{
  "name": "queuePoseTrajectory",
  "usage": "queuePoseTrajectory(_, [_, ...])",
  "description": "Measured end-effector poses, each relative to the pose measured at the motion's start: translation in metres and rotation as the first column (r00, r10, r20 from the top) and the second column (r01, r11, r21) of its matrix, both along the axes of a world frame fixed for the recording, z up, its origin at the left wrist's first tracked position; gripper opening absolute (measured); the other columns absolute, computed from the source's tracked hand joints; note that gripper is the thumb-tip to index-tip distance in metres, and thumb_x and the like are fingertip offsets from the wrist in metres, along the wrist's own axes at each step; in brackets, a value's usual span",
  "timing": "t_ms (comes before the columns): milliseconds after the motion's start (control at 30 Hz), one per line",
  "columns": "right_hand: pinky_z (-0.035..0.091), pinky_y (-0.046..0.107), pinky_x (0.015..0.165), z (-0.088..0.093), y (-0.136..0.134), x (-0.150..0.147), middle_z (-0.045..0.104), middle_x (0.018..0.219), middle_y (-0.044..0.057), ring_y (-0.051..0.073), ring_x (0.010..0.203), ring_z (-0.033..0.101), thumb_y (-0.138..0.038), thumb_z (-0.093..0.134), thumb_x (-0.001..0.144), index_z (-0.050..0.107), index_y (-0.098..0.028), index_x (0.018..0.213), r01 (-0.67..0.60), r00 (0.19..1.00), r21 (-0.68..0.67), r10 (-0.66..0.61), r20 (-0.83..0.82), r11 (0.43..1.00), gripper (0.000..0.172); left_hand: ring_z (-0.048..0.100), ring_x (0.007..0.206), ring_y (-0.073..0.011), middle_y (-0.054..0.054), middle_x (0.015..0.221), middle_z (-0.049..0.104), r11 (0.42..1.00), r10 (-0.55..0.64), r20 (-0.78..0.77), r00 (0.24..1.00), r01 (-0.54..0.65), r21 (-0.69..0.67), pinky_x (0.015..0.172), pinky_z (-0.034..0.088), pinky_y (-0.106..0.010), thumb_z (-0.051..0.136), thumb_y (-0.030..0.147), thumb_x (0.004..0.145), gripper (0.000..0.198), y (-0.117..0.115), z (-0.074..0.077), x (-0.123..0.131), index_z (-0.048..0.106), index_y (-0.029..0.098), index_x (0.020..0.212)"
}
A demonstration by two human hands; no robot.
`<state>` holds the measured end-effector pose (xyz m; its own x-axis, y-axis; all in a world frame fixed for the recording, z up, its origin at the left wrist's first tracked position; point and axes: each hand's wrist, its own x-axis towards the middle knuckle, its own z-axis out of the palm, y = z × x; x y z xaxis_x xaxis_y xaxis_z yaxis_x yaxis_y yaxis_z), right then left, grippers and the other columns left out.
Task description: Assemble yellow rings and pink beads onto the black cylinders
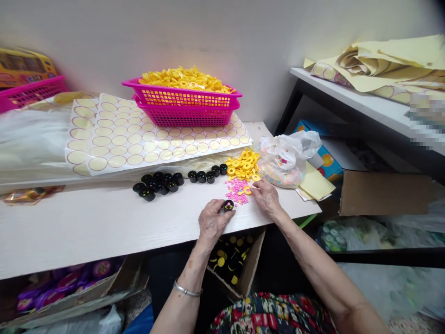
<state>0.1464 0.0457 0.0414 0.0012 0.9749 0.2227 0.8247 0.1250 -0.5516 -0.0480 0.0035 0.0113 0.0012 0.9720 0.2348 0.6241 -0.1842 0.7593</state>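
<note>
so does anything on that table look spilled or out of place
Perhaps the small round pink pieces: they lie loose on the white tabletop, which could look spilled. But they sit gathered beside yellow plastic rings, so probably deliberate.

Silver bangle (188, 291); dk garment (267, 317) w/ multicol. print

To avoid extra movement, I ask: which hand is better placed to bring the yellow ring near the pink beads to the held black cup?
Probably the right hand: it is at the yellow ring, near the pink beads. The left hand holds the black cup.
</note>
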Motion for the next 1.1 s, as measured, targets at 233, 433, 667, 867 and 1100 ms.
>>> queuePoseTrajectory(233, [0.034,0.026,0.065,-0.007,0.001,-0.006,0.053,0.087,0.005,0.017,0.080,0.050,-0.030,0.056,0.078,0.057,-0.017,0.078,-0.021,0.990,-0.086,0.033,0.134,0.996,0.013,0.053,0.072,-0.0126,0.001,0.081,0.059,1.000,0.008,0.041,0.999,-0.007,-0.013,0.065,0.043,-0.023,0.070,0.031,0.061,0.039,0.003,-0.007,-0.002,0.063,0.021,0.098])
queuePoseTrajectory(433, [0.038,0.025,0.066,-0.002,-0.002,-0.003,0.052,0.076,0.002,0.014,0.071,0.051,-0.022,0.049,0.081,0.061,-0.018,0.073,-0.053,0.995,0.067,0.058,-0.078,0.996,0.014,0.051,0.066,-0.0098,-0.002,0.086,0.060,0.998,0.034,0.411,0.911,-0.055,0.041,0.060,0.044,-0.021,0.064,0.018,0.061,0.032,-0.003,0.003,-0.004,0.064,0.018,0.092])
queuePoseTrajectory(667, [0.043,0.025,0.066,0.014,-0.057,-0.036,0.054,0.075,0.004,0.014,0.072,0.052,-0.011,0.040,0.083,0.062,-0.019,0.090,-0.368,0.891,0.369,0.438,-0.125,0.854,0.024,0.042,0.042,-0.0045,0.000,0.056,0.056,0.917,0.287,0.792,0.539,0.083,-0.390,0.038,0.031,-0.016,0.070,0.036,0.064,0.029,-0.033,0.058,0.011,0.063,0.010,0.075])
queuePoseTrajectory(867, [0.042,0.025,0.061,0.022,-0.067,-0.047,0.052,0.080,0.003,0.013,0.069,0.049,-0.019,0.058,0.077,0.059,-0.018,0.102,-0.480,0.749,0.142,0.488,-0.448,0.866,0.025,0.040,0.038,-0.0032,0.003,0.045,0.051,0.882,0.323,0.832,0.450,0.175,-0.437,0.037,0.027,-0.014,0.078,0.023,0.051,0.025,-0.029,0.063,0.005,0.063,0.009,0.065])
queuePoseTrajectory(1100, [0.039,0.026,0.066,0.022,-0.042,-0.047,0.050,0.083,0.002,0.013,0.077,0.047,-0.023,0.064,0.074,0.060,-0.018,0.090,-0.449,0.755,0.094,0.434,-0.492,0.888,0.017,0.041,0.043,-0.0042,0.002,0.049,0.055,0.933,0.243,0.753,0.611,0.066,-0.354,0.043,0.032,-0.016,0.073,0.023,0.053,0.016,-0.005,0.057,0.005,0.066,0.010,0.060])
